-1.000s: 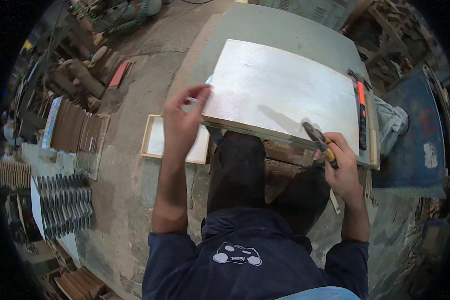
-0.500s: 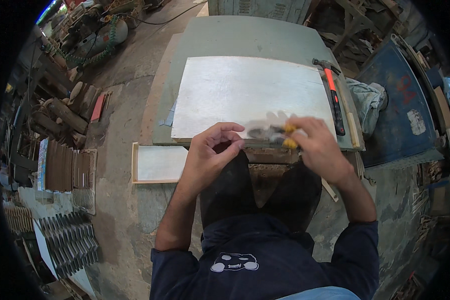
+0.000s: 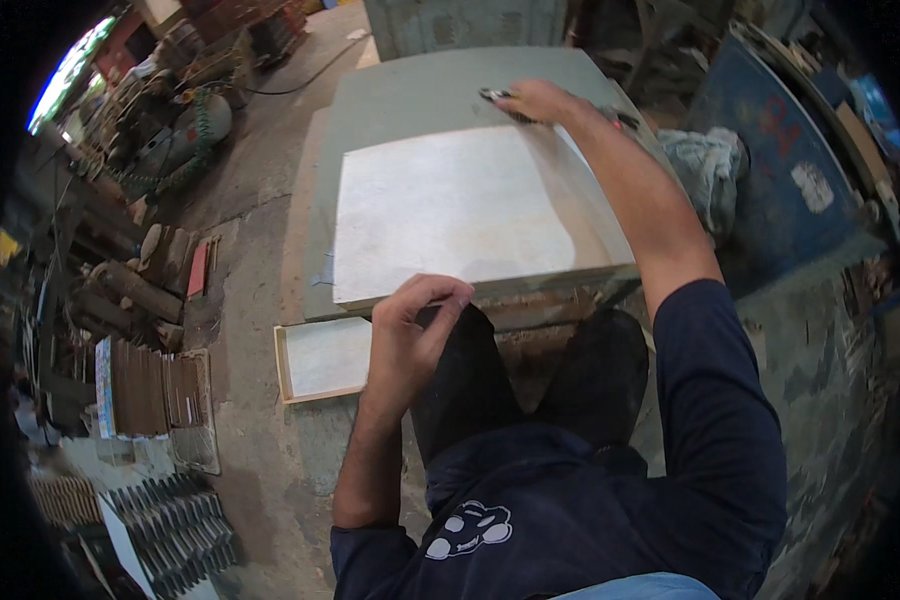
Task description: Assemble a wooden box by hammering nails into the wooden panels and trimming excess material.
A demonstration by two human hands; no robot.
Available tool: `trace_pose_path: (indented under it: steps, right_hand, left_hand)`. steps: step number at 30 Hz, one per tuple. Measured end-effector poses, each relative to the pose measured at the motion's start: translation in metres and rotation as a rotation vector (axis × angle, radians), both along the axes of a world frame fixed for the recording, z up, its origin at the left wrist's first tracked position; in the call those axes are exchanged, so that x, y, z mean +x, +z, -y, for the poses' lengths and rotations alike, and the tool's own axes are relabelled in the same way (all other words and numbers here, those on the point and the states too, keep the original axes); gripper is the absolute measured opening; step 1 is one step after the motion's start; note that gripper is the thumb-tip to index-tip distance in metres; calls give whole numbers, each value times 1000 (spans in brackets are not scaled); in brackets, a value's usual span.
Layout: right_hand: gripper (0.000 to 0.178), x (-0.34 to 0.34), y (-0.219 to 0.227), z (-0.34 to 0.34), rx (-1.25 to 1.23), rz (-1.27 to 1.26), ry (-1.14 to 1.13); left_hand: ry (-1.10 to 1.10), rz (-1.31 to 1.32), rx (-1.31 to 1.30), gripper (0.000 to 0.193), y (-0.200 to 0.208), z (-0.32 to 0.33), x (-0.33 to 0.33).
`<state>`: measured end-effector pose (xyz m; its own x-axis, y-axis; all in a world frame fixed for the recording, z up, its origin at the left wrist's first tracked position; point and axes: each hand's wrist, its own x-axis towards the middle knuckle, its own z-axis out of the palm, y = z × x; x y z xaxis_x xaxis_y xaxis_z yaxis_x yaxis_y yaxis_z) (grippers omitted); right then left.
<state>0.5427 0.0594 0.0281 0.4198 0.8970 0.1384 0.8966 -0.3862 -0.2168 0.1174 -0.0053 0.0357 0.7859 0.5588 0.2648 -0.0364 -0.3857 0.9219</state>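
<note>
Left hand: the person's left hand hangs just off the near edge of the panel, thumb and fingertips pressed together; I cannot tell whether anything small is pinched there.
Right hand: the right hand, reaching past the panel, closes over the pliers low at the tabletop, perhaps keeping them off the white face.
White panel: 1 white panel lies flat on the grey-green table, probably for firm support, its near side toward the lap.
Shallow tray: a white-bottomed wooden tray sits lower, left of the knees, seemingly within reach.
Markings: red painted marks and 1 pale worn patch, too small to read, on the blue sheet; white print on the navy shirt.
</note>
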Motion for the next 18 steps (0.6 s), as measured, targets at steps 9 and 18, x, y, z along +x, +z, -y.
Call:
trace_pose_path:
  steps: [9,18]
  right_hand:
    - [42,-52,34,86,318,-4,383]
    - [33,-75,11,230,615,-256,169]
  left_hand:
    - [-141,-6,202,11,0,14,82]
    - [-302,-79,232,12,-18,26,128]
